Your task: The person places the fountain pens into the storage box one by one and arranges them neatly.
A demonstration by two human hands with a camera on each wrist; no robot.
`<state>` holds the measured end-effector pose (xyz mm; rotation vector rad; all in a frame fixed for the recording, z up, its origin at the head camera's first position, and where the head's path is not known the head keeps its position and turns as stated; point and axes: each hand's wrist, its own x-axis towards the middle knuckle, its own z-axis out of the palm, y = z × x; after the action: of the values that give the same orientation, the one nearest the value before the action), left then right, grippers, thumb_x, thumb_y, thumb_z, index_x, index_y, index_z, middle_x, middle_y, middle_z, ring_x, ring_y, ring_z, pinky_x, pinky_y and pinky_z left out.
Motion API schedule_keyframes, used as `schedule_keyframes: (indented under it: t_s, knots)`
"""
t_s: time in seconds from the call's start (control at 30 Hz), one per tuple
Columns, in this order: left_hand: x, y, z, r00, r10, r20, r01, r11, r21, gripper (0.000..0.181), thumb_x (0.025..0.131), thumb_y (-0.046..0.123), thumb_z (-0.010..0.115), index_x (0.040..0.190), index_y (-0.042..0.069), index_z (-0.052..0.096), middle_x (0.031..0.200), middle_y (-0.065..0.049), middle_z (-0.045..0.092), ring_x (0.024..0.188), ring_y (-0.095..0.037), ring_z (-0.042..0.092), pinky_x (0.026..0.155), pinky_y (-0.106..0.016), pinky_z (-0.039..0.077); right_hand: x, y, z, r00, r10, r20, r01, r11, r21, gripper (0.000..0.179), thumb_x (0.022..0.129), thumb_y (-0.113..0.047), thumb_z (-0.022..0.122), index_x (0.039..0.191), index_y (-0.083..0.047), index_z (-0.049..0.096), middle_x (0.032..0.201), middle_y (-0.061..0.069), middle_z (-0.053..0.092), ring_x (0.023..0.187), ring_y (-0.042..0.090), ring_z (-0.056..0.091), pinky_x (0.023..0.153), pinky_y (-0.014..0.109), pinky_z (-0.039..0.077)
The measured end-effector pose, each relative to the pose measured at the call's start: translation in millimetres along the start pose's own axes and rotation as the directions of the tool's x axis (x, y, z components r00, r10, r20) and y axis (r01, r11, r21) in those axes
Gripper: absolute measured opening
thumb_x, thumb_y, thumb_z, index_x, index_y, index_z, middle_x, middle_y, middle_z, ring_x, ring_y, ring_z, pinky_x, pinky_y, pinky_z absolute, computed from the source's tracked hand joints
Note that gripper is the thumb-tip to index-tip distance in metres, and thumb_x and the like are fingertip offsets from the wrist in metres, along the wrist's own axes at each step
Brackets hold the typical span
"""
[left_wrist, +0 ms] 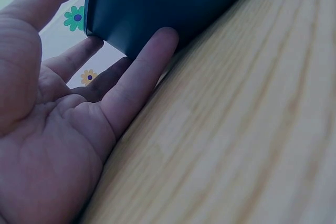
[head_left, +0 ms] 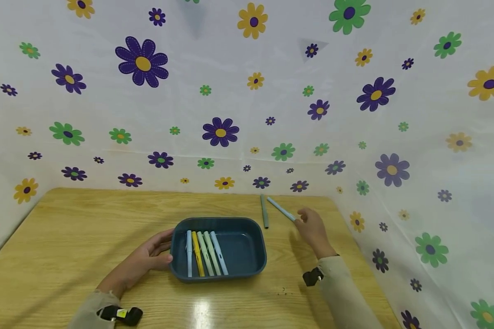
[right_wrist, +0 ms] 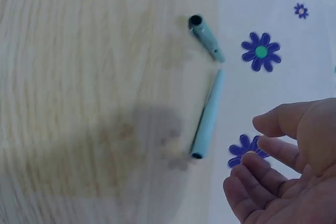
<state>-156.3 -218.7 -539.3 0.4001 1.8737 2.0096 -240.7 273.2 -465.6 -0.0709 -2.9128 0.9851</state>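
Observation:
A dark blue tray [head_left: 243,249] sits on the table with several pens lying side by side in its left part: light blue, yellow [head_left: 197,253] and pale green. My left hand [head_left: 142,258] touches the tray's left end, fingers extended; in the left wrist view, fingertips [left_wrist: 167,36] meet its wall. Beyond the tray's right corner lie a dark green pen [head_left: 265,212] and a light blue pen [head_left: 281,209]. My right hand [head_left: 311,228] is at the near end of the light blue pen. The right wrist view shows its fingers loosely bent, apart from the light blue pen [right_wrist: 208,116].
The wooden table [head_left: 86,228] ends at a white sheet with flower prints [head_left: 220,132] behind and to the right. Small dark marks [head_left: 283,291] show on the tabletop right of the tray. Each wrist wears a black strap with a small camera [head_left: 313,276].

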Motion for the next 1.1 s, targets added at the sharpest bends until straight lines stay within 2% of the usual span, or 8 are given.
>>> schedule_keyframes:
  t_s: [0.2, 0.3, 0.5, 0.6, 0.7, 0.87, 1.1]
  knots:
    - [-0.7, -0.1, -0.5, 1.0, -0.004, 0.007, 0.004, 1.0, -0.017, 0.072, 0.102, 0.008, 0.063, 0.164, 0.017, 0.028, 0.166, -0.018, 0.028, 0.143, -0.021, 0.045, 0.101, -0.036, 0.054, 6.1, 15, 2, 0.996, 0.057, 0.068, -0.058, 0.998, 0.009, 0.046, 0.102, -0.013, 0.061, 0.143, 0.005, 0.052, 0.135, 0.035, 0.056, 0.125, 0.049, 0.056, 0.098, 0.059, 0.05]
    - [-1.3, -0.6, -0.7, 1.0, 0.004, 0.009, -0.004, 1.0, -0.005, 0.072, 0.102, 0.008, 0.063, 0.164, 0.015, 0.027, 0.166, -0.02, 0.027, 0.143, -0.022, 0.045, 0.102, -0.035, 0.053, 8.0, 15, 4, 0.994, 0.066, 0.086, -0.068, 0.997, 0.032, 0.046, 0.102, -0.013, 0.062, 0.143, 0.006, 0.052, 0.133, 0.035, 0.057, 0.122, 0.048, 0.058, 0.095, 0.058, 0.052]
    - [-0.3, 0.0, -0.8, 1.0, 0.02, 0.016, -0.02, 1.0, 0.015, 0.073, 0.102, 0.008, 0.063, 0.164, 0.014, 0.026, 0.166, -0.022, 0.026, 0.148, -0.04, 0.035, 0.102, -0.032, 0.052, 9.4, 17, 12, 0.997, 0.04, 0.066, -0.04, 0.999, -0.005, 0.038, 0.101, -0.011, 0.063, 0.134, 0.008, 0.059, 0.119, 0.029, 0.066, 0.108, 0.042, 0.064, 0.087, 0.052, 0.055]
    - [0.1, 0.0, -1.3, 1.0, 0.019, 0.021, -0.019, 1.0, 0.008, 0.073, 0.102, 0.007, 0.063, 0.164, 0.014, 0.026, 0.166, -0.022, 0.026, 0.149, -0.044, 0.031, 0.102, -0.032, 0.052, 8.9, 22, 15, 0.997, 0.06, 0.056, -0.059, 0.998, -0.026, 0.033, 0.102, -0.011, 0.063, 0.129, 0.006, 0.062, 0.116, 0.026, 0.067, 0.106, 0.039, 0.063, 0.089, 0.051, 0.053]
    - [-0.1, 0.2, -1.9, 1.0, 0.015, 0.018, -0.015, 1.0, 0.001, 0.073, 0.101, 0.006, 0.063, 0.164, 0.014, 0.026, 0.166, -0.02, 0.026, 0.15, -0.045, 0.03, 0.103, -0.03, 0.051, 10.1, 27, 17, 0.996, 0.071, 0.051, -0.07, 0.997, -0.028, 0.033, 0.102, -0.011, 0.061, 0.131, 0.005, 0.061, 0.117, 0.025, 0.067, 0.109, 0.04, 0.062, 0.093, 0.054, 0.051]
    - [0.0, -0.3, -3.0, 1.0, 0.022, 0.014, -0.022, 1.0, 0.013, 0.072, 0.102, 0.006, 0.063, 0.164, 0.014, 0.027, 0.166, -0.021, 0.026, 0.149, -0.045, 0.031, 0.103, -0.029, 0.05, 15.5, 27, 17, 0.998, 0.036, 0.044, -0.033, 0.997, -0.067, 0.039, 0.101, -0.009, 0.059, 0.137, 0.006, 0.058, 0.118, 0.028, 0.066, 0.108, 0.041, 0.064, 0.093, 0.055, 0.052]
    - [0.2, -0.2, -2.9, 0.999, 0.024, 0.022, -0.024, 1.0, -0.001, 0.072, 0.102, 0.006, 0.062, 0.164, 0.014, 0.026, 0.166, -0.02, 0.026, 0.149, -0.044, 0.03, 0.103, -0.031, 0.051, 18.5, 25, 17, 0.999, 0.02, 0.036, -0.015, 0.99, -0.139, 0.027, 0.101, -0.009, 0.06, 0.121, 0.004, 0.069, 0.11, 0.025, 0.07, 0.101, 0.04, 0.066, 0.088, 0.055, 0.053]
